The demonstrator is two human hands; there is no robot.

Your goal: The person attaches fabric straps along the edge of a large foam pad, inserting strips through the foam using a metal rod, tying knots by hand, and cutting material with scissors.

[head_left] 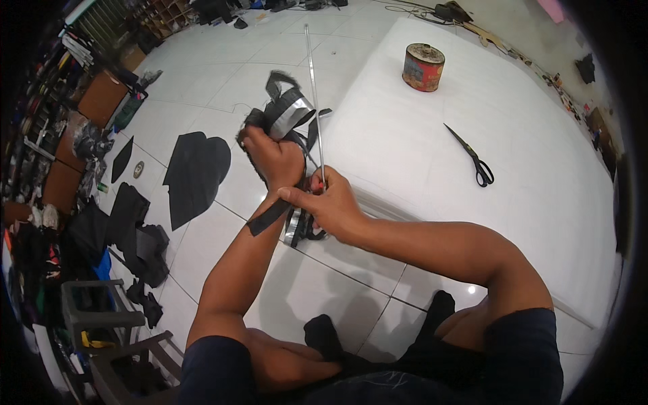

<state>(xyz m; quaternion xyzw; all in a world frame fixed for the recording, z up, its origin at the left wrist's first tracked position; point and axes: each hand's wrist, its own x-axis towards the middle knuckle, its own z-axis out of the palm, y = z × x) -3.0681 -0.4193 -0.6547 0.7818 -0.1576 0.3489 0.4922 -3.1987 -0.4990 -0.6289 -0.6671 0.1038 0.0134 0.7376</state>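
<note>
My left hand (278, 159) is closed around a bundle of black fabric strips with silver bands (290, 113). Loops of the bundle stick up beyond the fist, and more of it hangs below my wrist. Close beside it, my right hand (343, 208) is closed, its fingers pinching the lower end of a long thin pale rod (312, 84) that points away from me. A short black strip end (268, 217) emerges by my right thumb and lies across my left forearm. Something small and red shows between the right fingers, too small to name.
A large white padded slab (405, 155) lies to the right, bearing black-handled scissors (472, 156) and a rusty red tin (424, 67). Black cut fabric pieces (196, 174) lie on the tiled floor at left. A grey plastic stool (101, 307) stands near left, beside crowded shelves.
</note>
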